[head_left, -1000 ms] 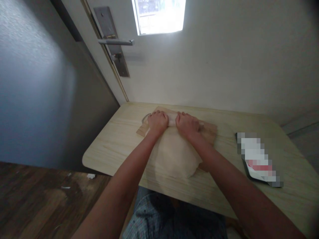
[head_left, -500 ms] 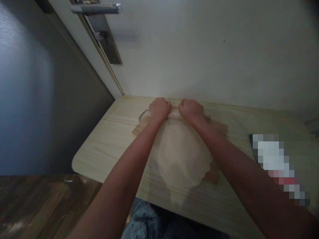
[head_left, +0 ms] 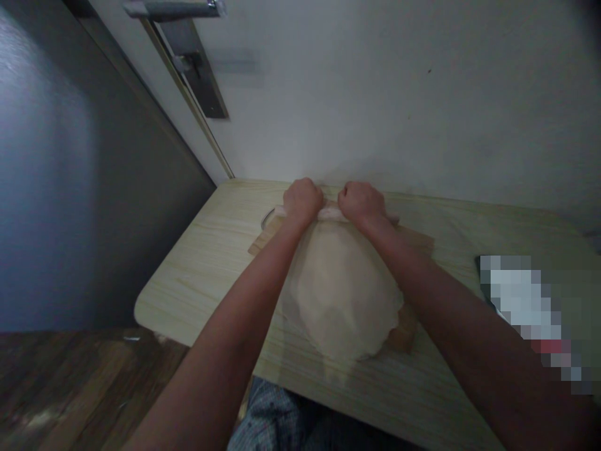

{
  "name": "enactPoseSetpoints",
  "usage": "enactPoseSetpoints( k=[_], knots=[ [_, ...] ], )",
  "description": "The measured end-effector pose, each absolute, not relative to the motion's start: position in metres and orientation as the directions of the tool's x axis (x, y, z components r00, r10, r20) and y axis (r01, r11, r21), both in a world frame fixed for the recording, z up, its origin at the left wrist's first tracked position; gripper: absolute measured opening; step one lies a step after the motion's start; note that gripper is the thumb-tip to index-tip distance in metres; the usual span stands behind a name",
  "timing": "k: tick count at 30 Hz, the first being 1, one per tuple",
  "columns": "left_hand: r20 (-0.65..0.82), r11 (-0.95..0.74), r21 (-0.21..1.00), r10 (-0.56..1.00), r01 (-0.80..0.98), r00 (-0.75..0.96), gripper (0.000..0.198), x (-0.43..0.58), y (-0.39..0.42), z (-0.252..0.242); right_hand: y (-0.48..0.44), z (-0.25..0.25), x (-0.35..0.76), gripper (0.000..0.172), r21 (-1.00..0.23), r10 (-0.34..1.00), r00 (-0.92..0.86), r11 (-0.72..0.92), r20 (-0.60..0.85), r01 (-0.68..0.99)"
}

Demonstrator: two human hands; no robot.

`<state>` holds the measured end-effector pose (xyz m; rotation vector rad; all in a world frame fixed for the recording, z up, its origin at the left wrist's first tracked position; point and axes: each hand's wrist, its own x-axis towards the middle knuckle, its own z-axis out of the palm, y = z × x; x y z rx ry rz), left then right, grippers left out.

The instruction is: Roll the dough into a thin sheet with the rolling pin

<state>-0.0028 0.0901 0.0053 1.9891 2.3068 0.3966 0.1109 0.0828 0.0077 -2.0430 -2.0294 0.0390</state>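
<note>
A thin, wide sheet of dough (head_left: 350, 294) is spread over a wooden board (head_left: 402, 332) and hangs past its near edge. Across the far end of the sheet lies a pale rolling pin (head_left: 330, 214). My left hand (head_left: 303, 197) is closed around the pin left of its middle. On the other side, my right hand (head_left: 361, 199) grips the pin, fingers curled over it. Between the two fists a short length of the pin shows. My forearms cover parts of the board and of the dough's sides.
The board rests on a light wood-grain table (head_left: 197, 263). A metal loop handle (head_left: 267, 218) sticks out at the board's far left. A blurred-out flat object (head_left: 521, 300) lies at the right. Behind the table stands a pale door (head_left: 352, 94) with a metal lever handle (head_left: 173, 9).
Both hands stay closed on the rolling pin and have shifted very slightly toward the far edge. The view has tilted a little; the dough sheet lies much as before.
</note>
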Motion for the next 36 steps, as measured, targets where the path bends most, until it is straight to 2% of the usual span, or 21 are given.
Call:
enactPoseSetpoints(
  k=[13, 21, 28, 36],
  knots=[
    [0.196, 0.092, 0.189, 0.972, 0.978, -0.129, 0.041, -0.002, 0.047, 0.006, 0.040, 0.005, 0.107, 0.041, -0.159, 0.971, -0.023, 0.063, 0.238, 0.985],
    [0.366, -0.022, 0.110, 0.930, 0.994, -0.020, 0.040, 0.006, 0.014, -0.006, 0.006, 0.003, 0.101, 0.044, -0.117, 0.957, -0.046, 0.083, 0.286, 0.990],
    [0.342, -0.071, 0.119, 0.939, 0.990, 0.026, 0.041, 0.010, -0.010, -0.003, -0.016, 0.000, 0.102, 0.041, -0.068, 0.929, -0.105, 0.138, 0.354, 0.988],
    [0.351, -0.129, 0.109, 0.933, 0.986, 0.083, 0.041, 0.006, -0.029, 0.000, -0.035, 0.001, 0.102, 0.040, -0.066, 0.933, -0.145, 0.176, 0.328, 0.982]
  ],
)
